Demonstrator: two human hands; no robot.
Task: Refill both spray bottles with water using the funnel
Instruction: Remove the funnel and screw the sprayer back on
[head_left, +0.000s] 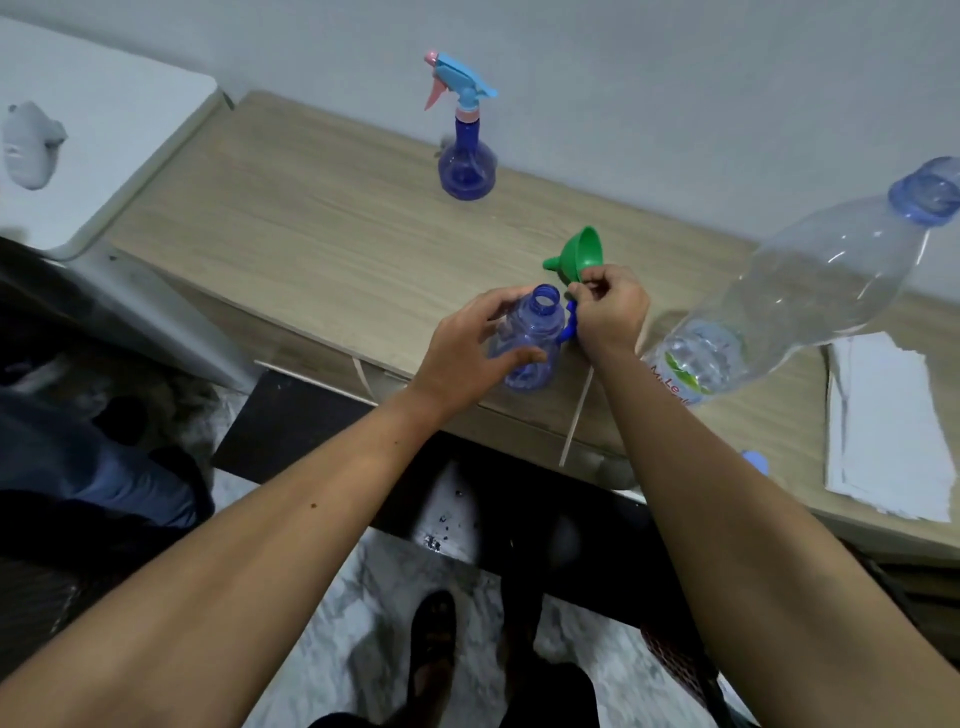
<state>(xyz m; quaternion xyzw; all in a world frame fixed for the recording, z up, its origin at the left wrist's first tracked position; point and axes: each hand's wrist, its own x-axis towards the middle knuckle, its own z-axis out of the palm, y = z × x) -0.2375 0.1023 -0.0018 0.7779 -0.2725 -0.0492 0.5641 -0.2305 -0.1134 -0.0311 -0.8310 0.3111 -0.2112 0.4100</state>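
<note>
The open spray bottle (530, 338) stands at the table's (322, 249) near edge, its neck clear of the left hand's (467, 353) fingers, which wrap the body to steady it. The right hand (610, 312) pinches the green funnel (579, 254) by its rim tab just beside the neck, spout tilted toward the opening, presumably for insertion. The capped second bottle (466, 156) stands well beyond both hands.
</note>
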